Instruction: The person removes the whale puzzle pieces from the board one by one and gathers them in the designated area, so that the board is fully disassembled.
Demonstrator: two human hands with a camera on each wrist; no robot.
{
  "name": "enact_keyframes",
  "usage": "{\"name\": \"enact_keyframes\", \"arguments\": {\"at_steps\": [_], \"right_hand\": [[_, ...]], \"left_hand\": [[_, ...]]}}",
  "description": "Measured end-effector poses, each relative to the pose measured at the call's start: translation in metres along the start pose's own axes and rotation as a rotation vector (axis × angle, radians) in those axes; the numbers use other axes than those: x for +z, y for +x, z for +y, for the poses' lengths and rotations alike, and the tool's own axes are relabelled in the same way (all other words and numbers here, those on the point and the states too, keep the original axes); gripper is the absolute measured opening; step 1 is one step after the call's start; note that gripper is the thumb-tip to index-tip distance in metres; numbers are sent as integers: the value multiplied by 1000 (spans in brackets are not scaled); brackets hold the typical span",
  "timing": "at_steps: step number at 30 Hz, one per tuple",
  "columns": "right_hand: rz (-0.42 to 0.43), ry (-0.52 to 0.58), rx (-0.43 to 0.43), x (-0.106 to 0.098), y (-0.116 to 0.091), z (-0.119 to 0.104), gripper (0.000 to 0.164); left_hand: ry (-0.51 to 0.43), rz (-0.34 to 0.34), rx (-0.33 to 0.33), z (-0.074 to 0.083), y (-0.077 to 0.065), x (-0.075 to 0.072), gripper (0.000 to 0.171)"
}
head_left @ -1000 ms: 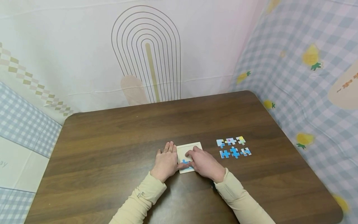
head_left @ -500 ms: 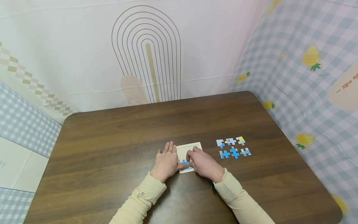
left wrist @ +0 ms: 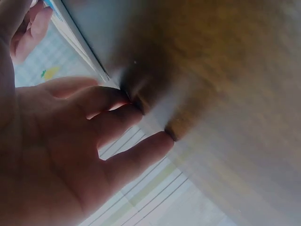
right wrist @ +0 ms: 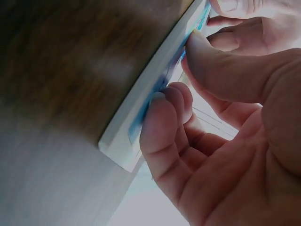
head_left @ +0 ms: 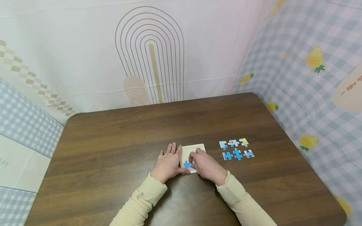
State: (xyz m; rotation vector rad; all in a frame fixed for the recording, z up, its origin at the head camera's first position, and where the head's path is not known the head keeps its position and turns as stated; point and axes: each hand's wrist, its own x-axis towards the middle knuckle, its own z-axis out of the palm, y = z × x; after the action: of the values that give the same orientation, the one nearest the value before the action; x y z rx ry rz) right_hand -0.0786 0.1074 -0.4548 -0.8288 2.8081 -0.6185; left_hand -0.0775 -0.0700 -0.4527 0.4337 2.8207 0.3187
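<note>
A small cream puzzle tray (head_left: 184, 147) lies near the front of the table, with blue puzzle pieces (head_left: 186, 164) along its near side. My left hand (head_left: 166, 164) lies along the tray's left edge, fingers extended and thumb at the near left corner. Over the tray's near right part, my right hand (head_left: 208, 165) has its thumb and index finger curled together at a blue puzzle piece (right wrist: 164, 77). That piece is mostly covered by the fingers. In the right wrist view, the other fingertips (right wrist: 157, 106) sit curled against the tray's rim (right wrist: 117, 141).
To the right of the tray, several loose puzzle pieces lie in two rows, a far row (head_left: 233, 143) and a near row (head_left: 237, 154). Brown wooden table (head_left: 127, 135) surrounds everything. A white curtain (head_left: 209, 47) hangs behind, with a checked one (head_left: 294, 78) at the right.
My right index finger has drawn in towards the thumb at the tray's near side. The left thumb has pulled back to the near left corner, and the left index finger has spread towards the tray.
</note>
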Motion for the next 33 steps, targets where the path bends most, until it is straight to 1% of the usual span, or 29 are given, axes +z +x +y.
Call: {"name": "enact_keyframes", "arguments": {"at_steps": [6,9,14,20,24,29,33], "right_hand": [[19,-20,-14,1,-1,-2,8],[18,-26,-10,2,-2,-3,8],[15,-35,1,3,-1,-5,8],[10,-34,1,2,-1,-5,9],[12,-35,-1,2,0,-3,9],[17,-24,-1,4,-1,-2,10],[8,-11,18,4,-1,-2,9]], "left_hand": [[21,-4,-3,0,0,1,110],[39,-6,-1,0,0,1,114],[58,-29,3,-1,-1,-1,119],[29,-61,8,-4,-1,-3,117],[4,-68,5,-5,-1,-4,115],[-7,-76,-16,-4,1,-3,115],[-23,-77,-29,-4,2,-3,115]]}}
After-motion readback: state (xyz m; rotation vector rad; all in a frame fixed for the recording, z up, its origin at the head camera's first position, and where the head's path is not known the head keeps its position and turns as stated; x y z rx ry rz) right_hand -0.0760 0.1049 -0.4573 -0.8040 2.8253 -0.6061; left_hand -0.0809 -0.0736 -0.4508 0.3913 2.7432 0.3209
